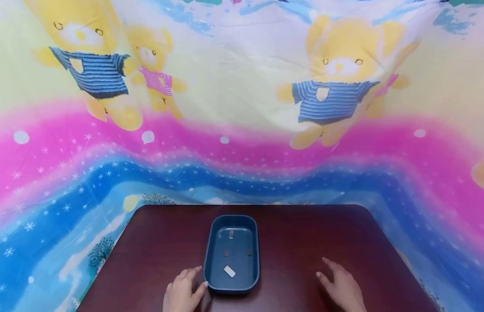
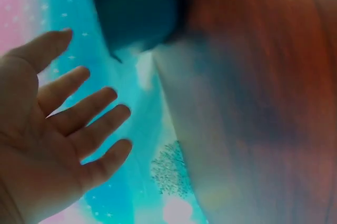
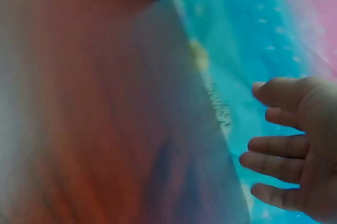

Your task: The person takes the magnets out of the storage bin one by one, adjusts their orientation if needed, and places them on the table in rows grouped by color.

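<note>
A dark blue-green rectangular tray (image 1: 232,284) with rounded corners stands on the brown table. Inside it lie a small white rectangular piece (image 1: 229,271), a small grey shiny rectangular piece (image 1: 231,234) and two small, dark, roundish pieces (image 1: 226,252), too small to identify. Close beside the tray's near left corner is my left hand (image 1: 182,291), holding nothing; its fingers are spread in the left wrist view, where the tray (image 2: 139,8) appears above them. Away to the right of the tray, my right hand (image 1: 341,286) is over the table with fingers extended and nothing in them.
The dark brown table (image 1: 304,242) has rounded far corners. Behind it and along both sides hangs a cloth (image 1: 242,95) printed with teddy bears, pink and blue bands and snowflakes.
</note>
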`<action>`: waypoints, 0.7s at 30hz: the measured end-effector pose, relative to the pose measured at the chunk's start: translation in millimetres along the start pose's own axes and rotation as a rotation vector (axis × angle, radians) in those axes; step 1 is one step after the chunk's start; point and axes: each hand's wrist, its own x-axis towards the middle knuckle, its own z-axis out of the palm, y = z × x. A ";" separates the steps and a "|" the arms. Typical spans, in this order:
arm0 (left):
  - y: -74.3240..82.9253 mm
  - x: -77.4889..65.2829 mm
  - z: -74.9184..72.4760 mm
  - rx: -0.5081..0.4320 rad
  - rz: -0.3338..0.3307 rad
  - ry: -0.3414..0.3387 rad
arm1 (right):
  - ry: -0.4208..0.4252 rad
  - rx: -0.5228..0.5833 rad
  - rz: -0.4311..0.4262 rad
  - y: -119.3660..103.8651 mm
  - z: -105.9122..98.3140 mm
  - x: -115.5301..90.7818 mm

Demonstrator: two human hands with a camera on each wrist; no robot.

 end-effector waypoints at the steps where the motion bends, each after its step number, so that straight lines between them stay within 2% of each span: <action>1: 2.5 -0.6 -2.4 -0.038 -0.011 -0.033 | 0.003 0.045 0.015 -0.9 -3.3 -0.1; 4: 8.0 -1.4 -7.8 -0.149 -0.053 -0.098 | 0.010 0.197 0.033 -7.4 -9.1 2.4; 7: 9.8 -2.5 -9.3 -0.217 -0.105 -0.109 | -0.026 0.361 0.060 -18.8 -8.8 5.1; 10: 9.1 -4.2 -7.2 -0.266 -0.111 -0.068 | -0.051 0.530 0.094 -31.7 -4.1 6.7; 15: 6.9 -6.3 -2.3 -0.323 -0.094 0.029 | -0.053 0.761 0.084 -52.9 8.1 9.0; 21: 8.2 -8.7 2.9 -0.405 -0.149 0.019 | -0.070 0.938 0.069 -77.4 26.0 7.9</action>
